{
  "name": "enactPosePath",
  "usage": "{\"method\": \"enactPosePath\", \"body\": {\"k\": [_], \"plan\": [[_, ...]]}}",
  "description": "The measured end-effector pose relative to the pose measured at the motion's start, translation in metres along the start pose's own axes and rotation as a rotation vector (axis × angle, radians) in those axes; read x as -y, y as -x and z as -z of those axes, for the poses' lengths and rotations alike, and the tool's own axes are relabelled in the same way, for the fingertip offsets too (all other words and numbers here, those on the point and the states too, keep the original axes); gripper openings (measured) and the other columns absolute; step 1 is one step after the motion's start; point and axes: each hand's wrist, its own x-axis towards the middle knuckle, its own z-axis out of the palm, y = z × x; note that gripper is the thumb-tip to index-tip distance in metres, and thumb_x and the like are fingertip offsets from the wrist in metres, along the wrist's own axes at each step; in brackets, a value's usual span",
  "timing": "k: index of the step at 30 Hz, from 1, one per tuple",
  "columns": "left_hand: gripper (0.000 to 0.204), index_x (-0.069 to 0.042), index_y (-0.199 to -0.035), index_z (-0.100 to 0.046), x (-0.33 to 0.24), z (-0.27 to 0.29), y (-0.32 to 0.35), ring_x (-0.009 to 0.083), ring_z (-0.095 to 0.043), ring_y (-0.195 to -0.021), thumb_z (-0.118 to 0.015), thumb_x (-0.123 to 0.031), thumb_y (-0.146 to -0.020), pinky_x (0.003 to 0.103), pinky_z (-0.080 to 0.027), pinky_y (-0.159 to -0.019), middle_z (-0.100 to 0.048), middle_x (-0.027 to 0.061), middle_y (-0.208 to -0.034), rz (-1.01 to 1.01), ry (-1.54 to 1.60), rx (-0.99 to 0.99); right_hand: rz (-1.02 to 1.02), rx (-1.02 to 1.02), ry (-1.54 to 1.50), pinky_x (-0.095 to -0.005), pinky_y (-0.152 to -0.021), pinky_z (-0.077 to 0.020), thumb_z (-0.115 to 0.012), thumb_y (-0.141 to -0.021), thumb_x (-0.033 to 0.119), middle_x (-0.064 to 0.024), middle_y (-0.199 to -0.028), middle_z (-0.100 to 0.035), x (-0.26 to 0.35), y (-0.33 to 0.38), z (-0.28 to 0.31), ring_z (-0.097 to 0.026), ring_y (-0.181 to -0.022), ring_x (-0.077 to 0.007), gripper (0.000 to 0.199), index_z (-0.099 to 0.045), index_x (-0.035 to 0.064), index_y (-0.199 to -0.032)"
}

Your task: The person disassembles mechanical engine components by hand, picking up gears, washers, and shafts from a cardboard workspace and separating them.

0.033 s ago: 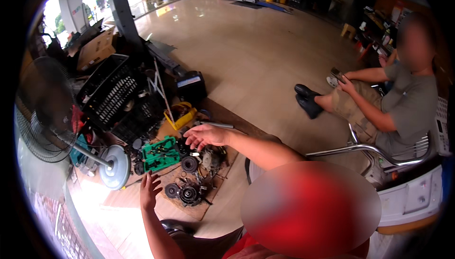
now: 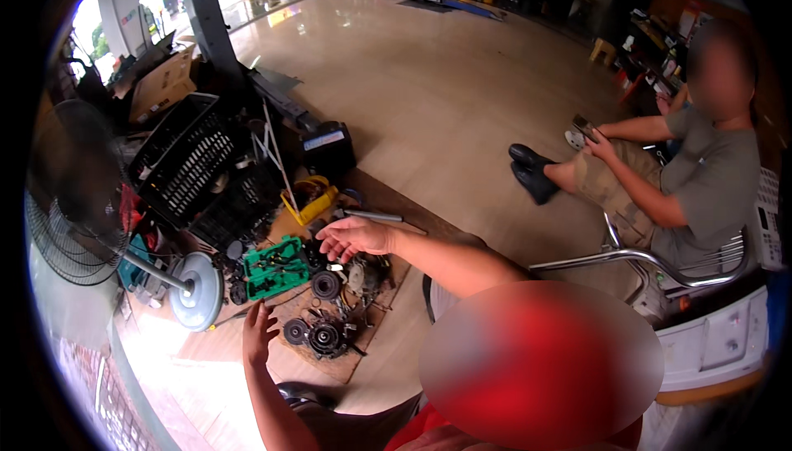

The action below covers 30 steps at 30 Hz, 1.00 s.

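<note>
My left hand (image 2: pixel 261 333) hangs at the left of a group of greasy machine parts, fingers apart and nothing in it. Further forward and to the right, my right hand (image 2: pixel 360 237) is held out over the parts, fingers spread and holding nothing. Below it a dark ring-shaped part (image 2: pixel 327 285) lies beside a dirty metal casing (image 2: pixel 363 276). Closer to me sit a round gear-like assembly (image 2: pixel 325 338) and a smaller black wheel part (image 2: pixel 296 332), on a stained brown sheet (image 2: pixel 330 367). An open green tool case (image 2: pixel 278 268) lies between my hands, just beyond the left one.
A standing fan (image 2: pixel 195 286) and black crates (image 2: pixel 186 158) stand at the left. Beyond the parts are a yellow tray (image 2: pixel 313 197) and a black battery-like box (image 2: pixel 328 150). At the right a person (image 2: pixel 709 162) sits holding a phone, near a bent chrome bar (image 2: pixel 627 263).
</note>
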Motion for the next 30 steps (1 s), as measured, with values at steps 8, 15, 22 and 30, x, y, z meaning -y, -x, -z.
{"method": "enactPosePath", "body": {"k": [8, 15, 22, 30], "plan": [[0.054, 0.003, -0.133, -0.046, 0.003, -0.023, -0.002, 0.0302, -0.061, -0.107, -0.061, -0.027, -0.09, 0.036, -0.048, -0.087, -0.057, 0.0265, -0.121, -0.132, -0.681, 0.181, 0.024, 0.032, 0.316, -0.0235, -0.069, -0.0505, -0.057, -0.093, 0.036, -0.0057, -0.104, -0.063, -0.016, 0.004, -0.008, -0.061, -0.088, -0.0113, 0.052, -0.049, -0.0006, -0.129], [0.057, 0.003, -0.132, -0.046, -0.008, -0.038, -0.014, 0.0319, -0.062, -0.106, -0.064, -0.027, -0.087, 0.036, -0.048, -0.088, -0.056, 0.0271, -0.124, -0.131, -0.775, 0.211, 0.119, 0.02, 0.576, -0.0289, -0.064, -0.0503, -0.067, -0.085, 0.031, -0.0085, -0.087, -0.066, -0.061, -0.008, -0.01, -0.063, -0.075, -0.0159, 0.052, -0.055, -0.006, -0.12], [0.055, 0.004, -0.133, -0.045, 0.011, -0.047, -0.026, 0.0287, -0.058, -0.112, -0.064, -0.022, -0.087, 0.035, -0.047, -0.089, -0.056, 0.0253, -0.124, -0.184, -0.849, 0.295, -0.19, 0.3, 1.539, -0.0457, -0.076, -0.0499, -0.07, -0.077, 0.038, -0.0201, -0.092, -0.067, -0.073, -0.006, -0.021, -0.063, -0.09, -0.0383, 0.044, -0.066, -0.0004, -0.099], [0.056, 0.004, -0.127, -0.051, 0.047, -0.077, 0.004, 0.036, -0.052, -0.118, -0.066, -0.028, -0.083, 0.04, -0.041, -0.1, -0.056, 0.0257, -0.123, -0.108, -1.034, 0.708, -0.307, 0.394, 1.654, -0.0441, -0.076, -0.0506, -0.069, -0.076, 0.043, -0.0194, -0.089, -0.068, -0.105, -0.022, -0.005, -0.063, -0.086, -0.0363, 0.046, -0.07, -0.0012, -0.087]]}}
